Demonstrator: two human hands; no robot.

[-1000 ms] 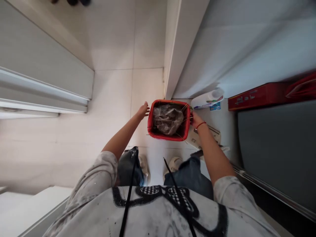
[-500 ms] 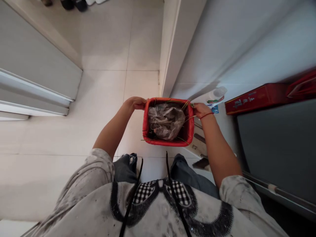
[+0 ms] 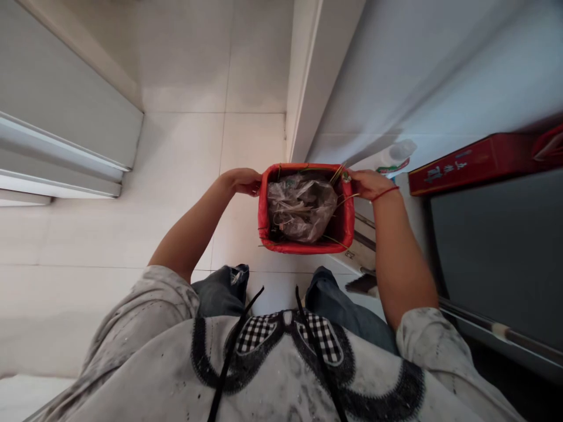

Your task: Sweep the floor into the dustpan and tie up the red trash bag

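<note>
Red bin [image 3: 305, 243] w/ a crumpled plastic bag [image 3: 301, 205] inside, held up over the floor [image 3: 185, 176]. Left hand [image 3: 244, 180] & right hand [image 3: 369, 183] both curled tight on its far corners. Near side's unsupported, so prob tips & dumps the dry stalks [image 3: 338, 173].

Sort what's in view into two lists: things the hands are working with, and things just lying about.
In hand:
- red bin, gripped at its rim by the left hand and right hand
- crumpled plastic bag and thin sticks inside it

Lying about:
- red box on the right
- white bottle beside the wall
- flat cardboard on the floor, under the bin
</note>
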